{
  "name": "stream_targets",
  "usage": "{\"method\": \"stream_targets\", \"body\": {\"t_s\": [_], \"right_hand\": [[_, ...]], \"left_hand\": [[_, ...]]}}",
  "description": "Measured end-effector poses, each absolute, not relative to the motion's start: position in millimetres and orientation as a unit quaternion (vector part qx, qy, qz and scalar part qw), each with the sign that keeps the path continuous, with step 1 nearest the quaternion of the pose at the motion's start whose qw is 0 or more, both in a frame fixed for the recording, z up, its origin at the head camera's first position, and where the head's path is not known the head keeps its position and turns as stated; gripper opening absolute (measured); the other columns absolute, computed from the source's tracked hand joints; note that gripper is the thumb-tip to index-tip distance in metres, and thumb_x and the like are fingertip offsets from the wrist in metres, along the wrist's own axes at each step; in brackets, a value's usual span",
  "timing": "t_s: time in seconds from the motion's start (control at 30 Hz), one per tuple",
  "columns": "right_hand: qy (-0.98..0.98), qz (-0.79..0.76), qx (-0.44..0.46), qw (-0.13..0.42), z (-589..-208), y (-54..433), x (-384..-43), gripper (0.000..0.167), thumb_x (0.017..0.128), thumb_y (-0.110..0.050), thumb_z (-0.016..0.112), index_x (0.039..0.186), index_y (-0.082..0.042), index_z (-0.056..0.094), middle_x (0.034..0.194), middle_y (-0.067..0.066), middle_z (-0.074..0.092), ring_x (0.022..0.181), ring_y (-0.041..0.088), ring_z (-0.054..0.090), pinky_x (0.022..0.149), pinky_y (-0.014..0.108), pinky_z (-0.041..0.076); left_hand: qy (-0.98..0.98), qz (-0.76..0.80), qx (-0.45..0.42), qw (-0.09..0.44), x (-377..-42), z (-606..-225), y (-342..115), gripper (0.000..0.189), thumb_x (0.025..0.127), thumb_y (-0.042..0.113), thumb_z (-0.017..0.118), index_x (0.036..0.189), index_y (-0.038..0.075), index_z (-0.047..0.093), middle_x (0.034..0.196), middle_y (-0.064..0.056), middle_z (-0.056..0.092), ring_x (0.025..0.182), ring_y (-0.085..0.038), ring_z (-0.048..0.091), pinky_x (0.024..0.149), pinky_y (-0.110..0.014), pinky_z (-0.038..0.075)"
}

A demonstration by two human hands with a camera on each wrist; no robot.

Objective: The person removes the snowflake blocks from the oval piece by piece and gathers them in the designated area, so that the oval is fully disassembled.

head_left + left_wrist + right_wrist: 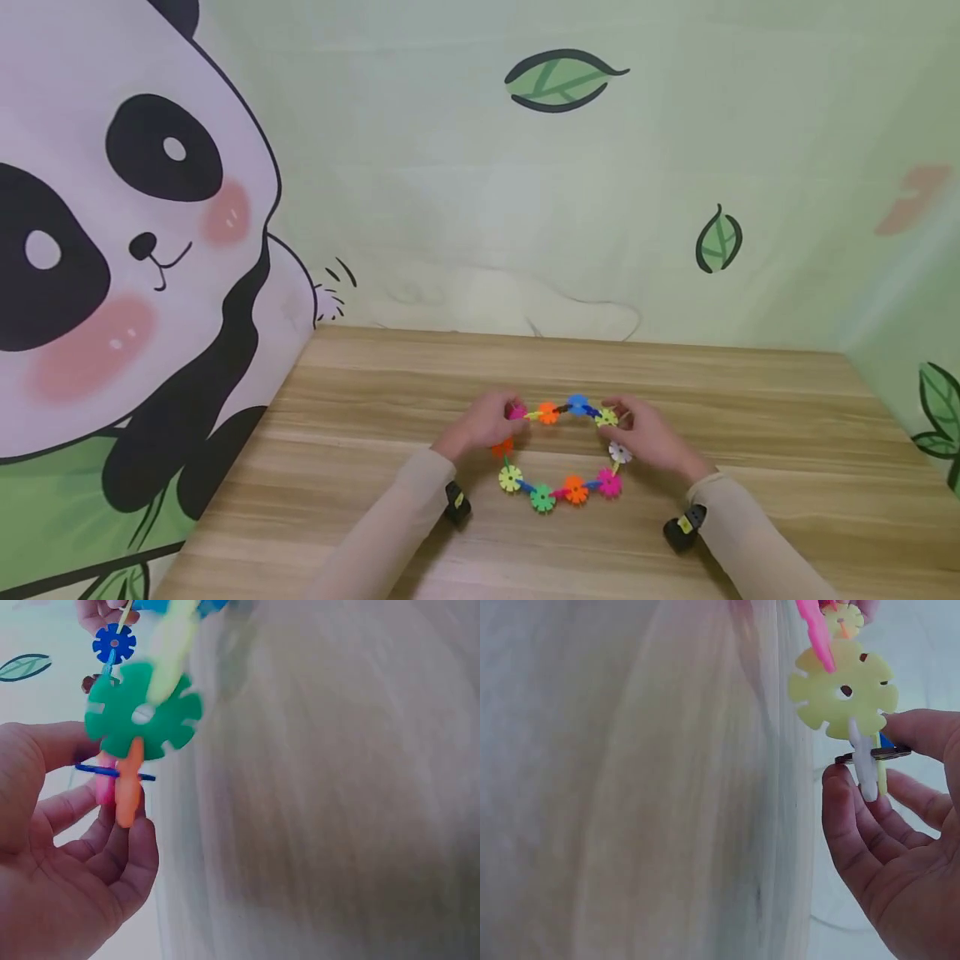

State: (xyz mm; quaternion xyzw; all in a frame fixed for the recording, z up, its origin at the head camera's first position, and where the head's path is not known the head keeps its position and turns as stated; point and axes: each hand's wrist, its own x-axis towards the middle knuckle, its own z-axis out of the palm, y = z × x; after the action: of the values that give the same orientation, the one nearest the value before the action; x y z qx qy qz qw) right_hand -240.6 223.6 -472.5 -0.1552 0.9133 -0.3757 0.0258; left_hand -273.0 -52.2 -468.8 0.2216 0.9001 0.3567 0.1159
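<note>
A closed ring of slotted plastic snowflake discs in several colours, with the green disc (pixel 542 498) at its near side, is held over the table by both hands. My left hand (pixel 487 421) pinches its far left part, by a pink disc (pixel 518 412). In the left wrist view, thumb and fingers grip beside an edge-on orange disc (pixel 129 787), below a green disc (pixel 112 735). My right hand (pixel 651 433) pinches the far right part by a yellow disc (pixel 606 418). The right wrist view shows its fingertips around an edge-on white disc (pixel 865 772), under a pale yellow disc (pixel 817 690).
The wood-grain table (pixel 375 375) spreads beneath the ring. Behind it stands a pale green backdrop (pixel 420 167) with printed leaves, and a large printed panda (pixel 247 108) fills the left side. Each wrist carries a small black camera (pixel 457 504).
</note>
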Motion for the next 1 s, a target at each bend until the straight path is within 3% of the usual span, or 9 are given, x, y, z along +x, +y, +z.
{"method": "stream_targets", "body": {"t_s": [0.17, 0.43, 0.67, 1.0], "right_hand": [[0.904, -0.393, -0.169, 0.023, -471, 219, -236, 0.037, 0.088, -0.012, 0.066, 0.121, 0.000, 0.056, 0.100, 0.008, 0.059, 0.084, 0.018, 0.056, 0.070, 0.031, 0.050], [0.905, -0.377, -0.199, 0.011, -467, 216, -233, 0.037, 0.088, -0.012, 0.067, 0.122, -0.001, 0.056, 0.102, 0.006, 0.060, 0.083, 0.016, 0.057, 0.070, 0.031, 0.050], [0.896, -0.380, -0.231, 0.014, -461, 210, -229, 0.038, 0.087, -0.008, 0.067, 0.122, -0.001, 0.056, 0.104, 0.006, 0.059, 0.085, 0.016, 0.057, 0.071, 0.030, 0.051], [0.904, -0.342, -0.257, -0.017, -458, 205, -232, 0.023, 0.088, -0.009, 0.066, 0.110, -0.008, 0.061, 0.104, 0.004, 0.059, 0.084, 0.017, 0.054, 0.070, 0.031, 0.050]], "left_hand": [[0.894, 0.363, 0.231, 0.129, -269, -465, -52, 0.024, 0.088, 0.022, 0.066, 0.109, 0.010, 0.062, 0.101, -0.004, 0.063, 0.090, -0.016, 0.058, 0.077, -0.028, 0.049], [0.897, 0.331, 0.262, 0.129, -262, -452, -41, 0.036, 0.089, 0.026, 0.065, 0.121, 0.011, 0.059, 0.115, -0.007, 0.062, 0.102, -0.020, 0.058, 0.085, -0.034, 0.048], [0.889, 0.344, 0.273, 0.129, -262, -447, -28, 0.032, 0.091, 0.024, 0.064, 0.118, 0.008, 0.061, 0.103, -0.003, 0.065, 0.090, -0.012, 0.060, 0.075, -0.025, 0.049], [0.893, 0.367, 0.231, 0.116, -256, -450, -13, 0.010, 0.087, 0.016, 0.066, 0.093, 0.009, 0.062, 0.081, 0.001, 0.060, 0.068, -0.011, 0.053, 0.057, -0.023, 0.045]]}}
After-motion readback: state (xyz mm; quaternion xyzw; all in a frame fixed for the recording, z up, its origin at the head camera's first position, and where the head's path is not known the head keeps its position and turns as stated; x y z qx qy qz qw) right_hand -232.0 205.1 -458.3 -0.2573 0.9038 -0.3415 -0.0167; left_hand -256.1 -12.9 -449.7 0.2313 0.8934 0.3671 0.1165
